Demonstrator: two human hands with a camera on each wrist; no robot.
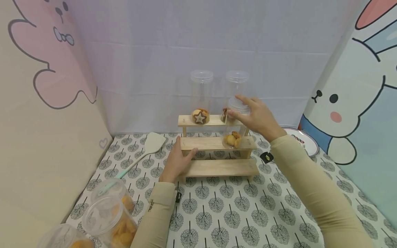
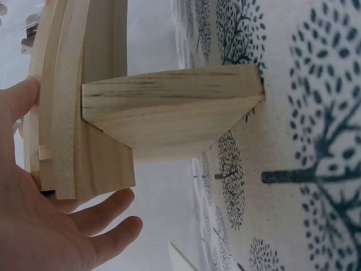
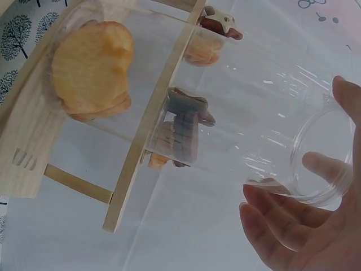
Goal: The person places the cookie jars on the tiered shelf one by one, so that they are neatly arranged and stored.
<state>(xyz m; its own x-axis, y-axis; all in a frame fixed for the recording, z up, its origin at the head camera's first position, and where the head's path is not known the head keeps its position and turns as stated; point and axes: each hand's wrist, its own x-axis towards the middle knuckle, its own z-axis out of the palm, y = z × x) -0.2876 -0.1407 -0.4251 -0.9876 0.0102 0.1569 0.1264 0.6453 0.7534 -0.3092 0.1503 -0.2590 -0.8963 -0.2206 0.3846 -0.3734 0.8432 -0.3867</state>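
A three-tier wooden display stand is on the patterned cloth. My left hand holds its left end; in the left wrist view the thumb lies on one side of the board and fingers on the other. My right hand grips the top of a clear cookie jar at the middle tier's right end. Yellow cookies lie in its bottom. Behind it on the top tier stands another tall clear jar, partly covered. A jar with a star cookie stands to its left.
Several clear jars of yellow cookies stand at the lower left. A white spatula with a mint handle lies left of the stand. On the right a round plate is partly behind my forearm. A curtain backs the table.
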